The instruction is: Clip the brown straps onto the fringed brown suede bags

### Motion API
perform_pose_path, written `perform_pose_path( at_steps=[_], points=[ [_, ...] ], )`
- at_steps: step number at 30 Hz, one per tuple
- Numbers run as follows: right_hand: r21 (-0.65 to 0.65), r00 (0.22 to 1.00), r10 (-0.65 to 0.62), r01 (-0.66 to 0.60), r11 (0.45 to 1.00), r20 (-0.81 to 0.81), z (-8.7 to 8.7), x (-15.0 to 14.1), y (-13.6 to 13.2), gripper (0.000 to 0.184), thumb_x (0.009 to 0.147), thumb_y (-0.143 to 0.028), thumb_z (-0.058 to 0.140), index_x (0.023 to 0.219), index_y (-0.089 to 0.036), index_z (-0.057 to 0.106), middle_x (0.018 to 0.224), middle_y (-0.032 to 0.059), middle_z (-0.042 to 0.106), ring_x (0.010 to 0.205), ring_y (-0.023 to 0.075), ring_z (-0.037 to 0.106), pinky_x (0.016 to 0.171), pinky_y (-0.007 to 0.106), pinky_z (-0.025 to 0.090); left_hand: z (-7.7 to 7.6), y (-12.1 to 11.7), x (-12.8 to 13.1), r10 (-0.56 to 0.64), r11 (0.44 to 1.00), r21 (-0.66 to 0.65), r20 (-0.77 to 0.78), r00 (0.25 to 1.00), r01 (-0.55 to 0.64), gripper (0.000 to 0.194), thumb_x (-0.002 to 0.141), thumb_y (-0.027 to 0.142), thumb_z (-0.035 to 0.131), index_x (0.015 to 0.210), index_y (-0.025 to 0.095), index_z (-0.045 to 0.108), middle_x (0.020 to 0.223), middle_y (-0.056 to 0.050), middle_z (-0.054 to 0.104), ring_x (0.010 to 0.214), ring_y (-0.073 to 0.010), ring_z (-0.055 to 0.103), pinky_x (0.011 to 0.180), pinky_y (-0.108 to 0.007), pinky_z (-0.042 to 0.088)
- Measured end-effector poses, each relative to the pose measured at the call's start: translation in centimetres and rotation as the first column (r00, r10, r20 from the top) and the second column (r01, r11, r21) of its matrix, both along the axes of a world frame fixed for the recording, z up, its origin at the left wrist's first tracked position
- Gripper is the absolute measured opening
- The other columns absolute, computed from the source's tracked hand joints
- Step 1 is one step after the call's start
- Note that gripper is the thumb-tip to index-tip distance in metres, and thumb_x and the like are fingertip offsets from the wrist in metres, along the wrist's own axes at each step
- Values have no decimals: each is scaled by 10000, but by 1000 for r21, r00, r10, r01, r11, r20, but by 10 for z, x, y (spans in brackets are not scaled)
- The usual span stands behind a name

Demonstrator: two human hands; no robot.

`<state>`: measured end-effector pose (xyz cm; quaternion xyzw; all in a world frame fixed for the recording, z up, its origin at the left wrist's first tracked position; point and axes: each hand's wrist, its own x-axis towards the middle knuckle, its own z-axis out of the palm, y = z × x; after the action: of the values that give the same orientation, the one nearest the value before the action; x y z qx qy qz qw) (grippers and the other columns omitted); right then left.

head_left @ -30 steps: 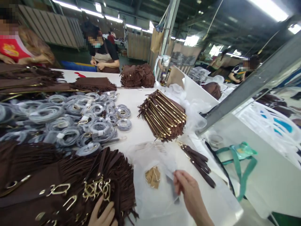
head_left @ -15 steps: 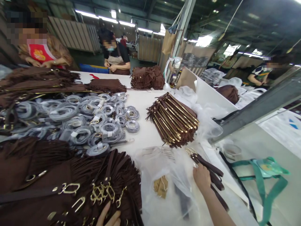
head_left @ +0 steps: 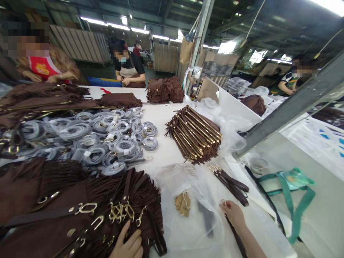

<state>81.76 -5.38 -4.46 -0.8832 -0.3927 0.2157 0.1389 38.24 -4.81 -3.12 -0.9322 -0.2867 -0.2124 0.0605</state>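
My right hand (head_left: pixel 234 215) pinches a dark brown wrist strap (head_left: pixel 236 236) near its metal end, and the strap trails toward the table's front edge. Beyond it lies a small bunch of similar straps (head_left: pixel 232 181) with gold clasps. At lower left, my left hand (head_left: pixel 129 243) is open, its index finger stretched out over a brown fringed bag (head_left: pixel 99 190), close to a cluster of gold clasps (head_left: pixel 120 212). Between my hands is a clear plastic bag (head_left: pixel 193 229) with brown paper tags (head_left: pixel 182 204) on it or inside it; I cannot tell which.
Many plastic-wrapped strap coils (head_left: pixel 125 147) cover the left middle of the white table (head_left: pixel 158 157). A stack of brown pouches with gold zips (head_left: pixel 196 134) stands ahead. A grey metal post (head_left: pixel 285 111) slants at right, above green straps (head_left: pixel 292 204). Co-workers (head_left: pixel 129 66) sit opposite.
My right hand has drawn one brown strap away from the bunch, toward me. My left hand has come further into view, over the fringed bag. The camera view has shifted slightly.
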Motion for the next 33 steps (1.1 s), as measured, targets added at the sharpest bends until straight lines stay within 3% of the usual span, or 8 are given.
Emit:
perform_pose_path(
  at_steps=[5,9,13,17,20,24,30,33],
  points=[
    [121,997,-19,28,992,-74,13,-18,-23,331,702,-512,420,618,-226,564,634,45,629,643,234,597,591,320,430,-7,-3,-5,-13,994,-111,-34,999,9,249,683,455,615,687,210,573,751,29,638,913,-172,557,1103,-491,-57],
    [302,952,-96,187,935,-290,47,-47,-39,398,747,-591,406,800,-216,529,548,-21,537,524,173,530,525,277,417,1,-5,-2,-5,990,-138,25,1000,9,287,624,465,683,700,210,575,749,37,630,908,-170,554,1108,-461,-48],
    [326,695,-16,357,875,-719,91,-107,-48,394,745,-580,520,866,-208,480,523,-97,357,410,78,314,406,197,211,25,-11,5,80,954,-292,21,997,-70,175,714,357,647,784,215,574,832,31,626,1002,-167,526,1117,-418,0],
    [127,351,100,54,990,-931,98,-185,-46,284,738,-480,487,813,-209,449,527,-108,300,394,57,176,389,202,119,47,-10,11,134,894,-438,65,989,-92,133,841,268,483,738,215,548,770,48,593,907,-139,544,1102,-421,60],
    [202,419,298,-259,945,-857,76,-236,-40,145,691,-348,465,700,-222,394,556,-89,300,447,78,235,413,210,185,63,-5,15,180,783,-606,2,984,-141,279,905,182,320,733,204,539,754,44,585,807,-115,552,1059,-442,195],
    [280,547,533,-480,832,-646,52,-272,-34,71,703,-256,421,680,-223,362,628,-33,445,599,138,422,566,253,335,67,0,18,256,689,-691,-49,966,-218,327,912,173,301,689,191,539,721,47,582,777,-102,557,1048,-426,247],
    [390,513,671,-555,735,-536,53,-276,-35,166,873,-273,361,977,-188,461,839,56,600,741,187,574,676,286,443,49,0,19,334,654,-702,-63,940,-280,289,891,169,351,671,189,538,712,50,591,776,-100,556,1054,-399,265],
    [485,574,718,-533,693,-394,42,-274,-45,246,877,-209,356,1100,-180,455,923,82,602,826,194,595,744,302,475,44,0,20,341,651,-701,-72,937,-291,314,890,158,341,647,188,536,686,52,592,757,-100,559,1051,-409,270]
  ],
)
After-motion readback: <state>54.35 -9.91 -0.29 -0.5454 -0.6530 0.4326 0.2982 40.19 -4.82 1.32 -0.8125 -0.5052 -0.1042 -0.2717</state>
